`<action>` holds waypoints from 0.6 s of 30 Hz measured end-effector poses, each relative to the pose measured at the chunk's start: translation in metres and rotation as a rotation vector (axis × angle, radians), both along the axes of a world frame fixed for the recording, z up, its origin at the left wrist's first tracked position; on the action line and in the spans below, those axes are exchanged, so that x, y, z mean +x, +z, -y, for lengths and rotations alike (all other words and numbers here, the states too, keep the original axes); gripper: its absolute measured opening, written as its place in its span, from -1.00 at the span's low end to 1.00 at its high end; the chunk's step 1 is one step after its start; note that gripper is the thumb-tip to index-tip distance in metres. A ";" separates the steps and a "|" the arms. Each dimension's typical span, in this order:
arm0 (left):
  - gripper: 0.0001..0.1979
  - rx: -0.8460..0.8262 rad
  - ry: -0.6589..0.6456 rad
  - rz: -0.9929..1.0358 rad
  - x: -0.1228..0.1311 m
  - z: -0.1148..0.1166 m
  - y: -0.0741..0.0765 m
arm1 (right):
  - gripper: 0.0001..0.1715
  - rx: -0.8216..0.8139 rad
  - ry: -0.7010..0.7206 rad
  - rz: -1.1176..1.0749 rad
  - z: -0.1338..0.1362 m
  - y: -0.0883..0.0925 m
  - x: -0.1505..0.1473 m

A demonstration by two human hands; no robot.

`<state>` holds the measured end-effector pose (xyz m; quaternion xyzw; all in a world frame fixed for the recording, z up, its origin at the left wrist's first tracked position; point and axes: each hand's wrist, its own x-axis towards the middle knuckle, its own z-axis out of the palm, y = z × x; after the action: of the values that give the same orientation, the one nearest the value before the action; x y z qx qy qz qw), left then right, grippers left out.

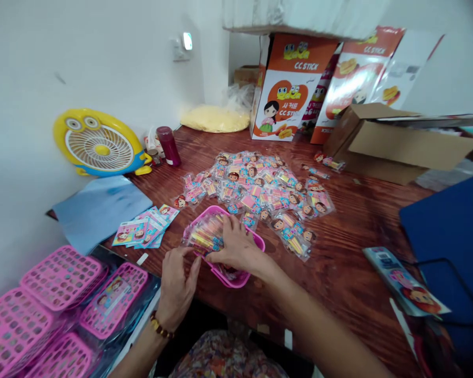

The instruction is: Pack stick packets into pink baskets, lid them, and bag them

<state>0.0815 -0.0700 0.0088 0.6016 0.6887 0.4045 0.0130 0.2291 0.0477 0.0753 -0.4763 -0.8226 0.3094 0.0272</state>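
Note:
A pink plastic basket [259, 242] stands at the table's front edge with small clear packets [207, 233] of coloured sticks in it. Over the basket, my right hand [236, 244] has its fingers curved down onto the packets; whether it grips one is hidden. At the basket's left front side is my left hand [177, 283], its thumb apart from its bent fingers and its fingertips close to the packets' lower end. Just beyond the basket spreads a heap of similar packets [256, 184] with cartoon-face labels.
Printed cards [145, 228] and a blue folder [102, 205] lie left, near a yellow fan [102, 144] and dark red bottle [168, 147]. Pink baskets [63, 275] stand lower left. Printed boxes [286, 100] and an open carton [394, 147] stand behind; a blue panel [453, 226] is right.

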 end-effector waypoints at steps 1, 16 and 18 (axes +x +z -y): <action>-0.76 0.010 0.011 -0.022 -0.002 -0.003 0.002 | 0.33 -0.027 0.026 -0.034 -0.003 0.001 0.004; -0.45 -0.109 -0.036 -0.399 -0.006 -0.025 0.015 | -0.53 0.198 0.132 -0.071 -0.031 -0.010 0.030; -0.45 -0.127 -0.042 -0.457 -0.007 -0.024 0.019 | -0.55 0.143 0.114 -0.065 -0.035 -0.010 0.028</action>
<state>0.0741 -0.0463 0.0278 0.6896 0.6851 0.2135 -0.0970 0.2572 0.0828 0.0656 -0.4152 -0.8672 0.2661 0.0699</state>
